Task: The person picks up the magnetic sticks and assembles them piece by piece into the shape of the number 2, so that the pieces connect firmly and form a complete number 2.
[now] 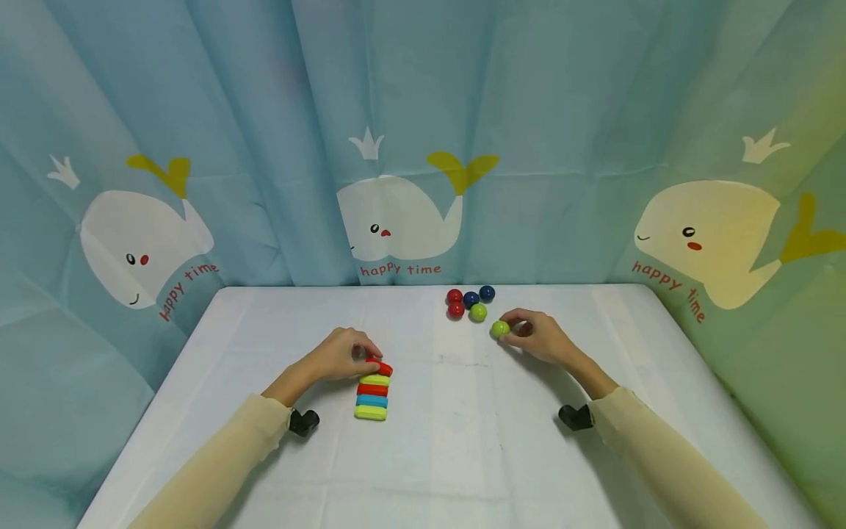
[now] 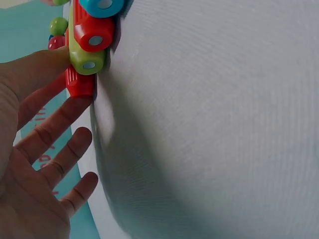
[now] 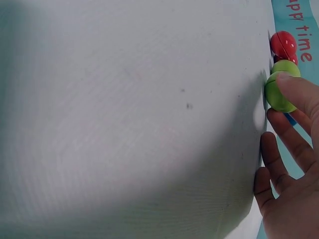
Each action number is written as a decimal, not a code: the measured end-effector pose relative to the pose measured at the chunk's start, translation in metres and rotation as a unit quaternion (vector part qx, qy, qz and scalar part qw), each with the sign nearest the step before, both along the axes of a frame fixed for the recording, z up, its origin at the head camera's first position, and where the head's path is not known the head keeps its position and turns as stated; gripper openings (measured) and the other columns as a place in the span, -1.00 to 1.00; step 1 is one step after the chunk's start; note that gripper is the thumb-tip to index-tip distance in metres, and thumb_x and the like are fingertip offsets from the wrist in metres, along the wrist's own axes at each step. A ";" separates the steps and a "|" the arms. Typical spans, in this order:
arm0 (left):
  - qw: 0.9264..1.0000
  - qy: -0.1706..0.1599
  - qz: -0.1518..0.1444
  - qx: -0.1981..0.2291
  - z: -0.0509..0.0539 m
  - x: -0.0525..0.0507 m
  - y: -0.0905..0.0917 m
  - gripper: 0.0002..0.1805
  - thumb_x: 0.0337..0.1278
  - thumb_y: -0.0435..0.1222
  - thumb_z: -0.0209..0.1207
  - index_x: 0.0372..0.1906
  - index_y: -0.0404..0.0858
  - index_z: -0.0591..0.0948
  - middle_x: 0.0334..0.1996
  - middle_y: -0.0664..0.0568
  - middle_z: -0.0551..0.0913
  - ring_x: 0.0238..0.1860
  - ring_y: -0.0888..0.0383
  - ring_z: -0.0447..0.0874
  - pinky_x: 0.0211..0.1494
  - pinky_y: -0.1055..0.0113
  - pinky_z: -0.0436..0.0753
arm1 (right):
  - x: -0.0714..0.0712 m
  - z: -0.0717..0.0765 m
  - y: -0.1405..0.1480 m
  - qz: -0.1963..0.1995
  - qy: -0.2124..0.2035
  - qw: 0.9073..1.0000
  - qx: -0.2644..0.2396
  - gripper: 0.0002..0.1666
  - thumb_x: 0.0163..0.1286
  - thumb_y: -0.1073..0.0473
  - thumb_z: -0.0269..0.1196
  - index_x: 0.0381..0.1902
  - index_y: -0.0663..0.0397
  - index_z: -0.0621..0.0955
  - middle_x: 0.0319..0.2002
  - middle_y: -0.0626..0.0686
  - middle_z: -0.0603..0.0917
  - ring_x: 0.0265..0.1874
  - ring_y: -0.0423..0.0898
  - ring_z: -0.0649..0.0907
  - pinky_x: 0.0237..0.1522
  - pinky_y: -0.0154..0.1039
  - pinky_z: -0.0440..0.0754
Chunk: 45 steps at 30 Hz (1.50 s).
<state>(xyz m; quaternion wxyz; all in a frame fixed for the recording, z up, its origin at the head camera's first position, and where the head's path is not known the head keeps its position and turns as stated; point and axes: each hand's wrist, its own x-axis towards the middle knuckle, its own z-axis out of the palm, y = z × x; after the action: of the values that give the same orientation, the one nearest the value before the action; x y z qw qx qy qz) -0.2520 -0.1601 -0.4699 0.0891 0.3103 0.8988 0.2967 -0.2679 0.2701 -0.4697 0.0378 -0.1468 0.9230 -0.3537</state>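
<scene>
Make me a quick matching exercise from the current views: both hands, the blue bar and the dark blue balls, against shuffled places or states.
1. Left hand
2. Right hand
3. Blue bar
4. Dark blue balls

A. Near the table's back edge
B. Pinching a green ball
C. Between a red bar and a yellow-green bar
D. Holding the farthest red bar

Pairs: 1-D, 2-B, 3-C, 4-A
</scene>
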 end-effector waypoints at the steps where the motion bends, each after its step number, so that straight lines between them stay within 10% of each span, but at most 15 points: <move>1: 1.000 -0.004 -0.001 0.000 0.000 0.000 0.000 -0.86 0.20 -0.20 0.44 -0.17 -0.11 0.84 -0.25 0.22 0.74 -0.24 0.16 0.53 -0.13 0.27 0.52 | 0.000 0.000 0.000 -0.001 0.000 1.000 -0.001 -0.63 0.37 0.17 0.40 0.10 0.11 0.68 -0.03 0.15 0.71 -0.18 0.00 0.66 -0.14 -0.12 0.62; 21: 0.999 0.010 0.031 0.001 0.010 -0.006 0.012 -0.87 0.19 -0.18 0.44 -0.19 -0.08 0.80 -0.27 0.25 0.72 -0.16 0.13 0.51 -0.06 0.21 0.53 | 0.000 -0.003 -0.002 0.000 0.011 1.000 0.004 -0.63 0.32 0.18 0.45 0.06 0.11 0.69 -0.10 0.10 0.73 -0.23 -0.03 0.65 -0.15 -0.14 0.60; 45: 0.989 -0.048 0.098 0.095 0.020 -0.029 0.098 -0.87 0.18 -0.14 0.46 -0.21 -0.04 0.81 -0.27 0.22 0.71 -0.13 0.08 0.53 -0.09 0.23 0.54 | 0.011 -0.004 -0.012 -0.009 0.005 1.000 -0.013 -0.62 0.31 0.20 0.45 0.07 0.13 0.69 -0.09 0.12 0.73 -0.25 -0.03 0.63 -0.19 -0.16 0.58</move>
<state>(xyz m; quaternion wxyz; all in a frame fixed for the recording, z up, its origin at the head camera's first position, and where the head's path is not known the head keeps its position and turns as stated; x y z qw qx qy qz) -0.2813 -0.0616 -0.4504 0.0724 0.2134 0.8872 0.4026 -0.2570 0.2582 -0.4740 0.0275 -0.1404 0.9200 -0.3650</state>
